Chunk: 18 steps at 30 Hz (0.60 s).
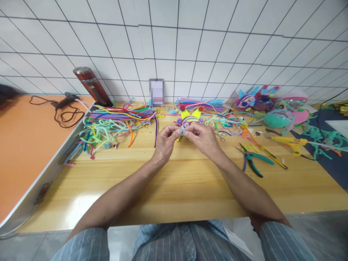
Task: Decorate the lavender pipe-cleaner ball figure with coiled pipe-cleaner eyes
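My left hand (166,142) and my right hand (203,137) meet above the middle of the table. Thumb and forefinger of both are pinched on a small light blue pipe cleaner piece (183,131), mostly covered by the fingertips. Just behind them is a colourful pipe cleaner figure (190,119) with striped curves and two yellow horns tipped in red. Its lower part is hidden by my hands, so I cannot tell whether the blue piece is joined to it. A small pair of scissors (221,137) lies beside my right hand.
Pipe cleaners (100,132) are heaped at left, with another bundle (202,104) by the wall. A red thermos (92,87) and a phone (157,92) stand behind. Pliers (252,159), a yellow glue gun (289,141) and finished-looking figures (246,99) are at right.
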### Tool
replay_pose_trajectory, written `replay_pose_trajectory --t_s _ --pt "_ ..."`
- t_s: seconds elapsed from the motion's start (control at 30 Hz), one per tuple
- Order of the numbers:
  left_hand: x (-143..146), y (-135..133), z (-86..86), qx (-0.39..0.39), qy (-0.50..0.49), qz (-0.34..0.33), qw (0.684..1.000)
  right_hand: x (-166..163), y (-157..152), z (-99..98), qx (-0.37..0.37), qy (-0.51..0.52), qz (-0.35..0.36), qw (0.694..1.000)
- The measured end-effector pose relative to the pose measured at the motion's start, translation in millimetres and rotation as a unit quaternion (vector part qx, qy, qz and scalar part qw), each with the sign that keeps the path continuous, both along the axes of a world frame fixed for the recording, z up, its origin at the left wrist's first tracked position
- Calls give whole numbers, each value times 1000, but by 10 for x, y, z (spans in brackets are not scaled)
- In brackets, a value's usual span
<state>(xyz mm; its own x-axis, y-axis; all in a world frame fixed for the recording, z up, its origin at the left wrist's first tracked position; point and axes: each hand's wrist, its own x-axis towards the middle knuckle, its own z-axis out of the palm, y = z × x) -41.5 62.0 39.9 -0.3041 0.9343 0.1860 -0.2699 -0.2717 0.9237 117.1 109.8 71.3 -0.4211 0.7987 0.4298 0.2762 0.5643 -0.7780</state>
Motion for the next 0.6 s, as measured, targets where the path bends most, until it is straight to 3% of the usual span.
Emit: replay_pose_trajectory --t_s 0.13,0.2,0.37,0.47,0.6 --pt "98 -25 -61 -25 -68 5 997 -49 -36 -54 -45 38 0 998" --pt "105 -16 -77 -35 -78 -5 996 -50 -37 -65 -22 29 -11 999" --pt "-7 32 -33 9 75 -7 997 7 9 -52 121 -47 -47 990" --pt "-56 36 -15 35 151 24 988 26 27 -37 120 -53 -30 991" --pt "-39 0 -28 45 155 54 985 36 37 10 79 -30 1 996"
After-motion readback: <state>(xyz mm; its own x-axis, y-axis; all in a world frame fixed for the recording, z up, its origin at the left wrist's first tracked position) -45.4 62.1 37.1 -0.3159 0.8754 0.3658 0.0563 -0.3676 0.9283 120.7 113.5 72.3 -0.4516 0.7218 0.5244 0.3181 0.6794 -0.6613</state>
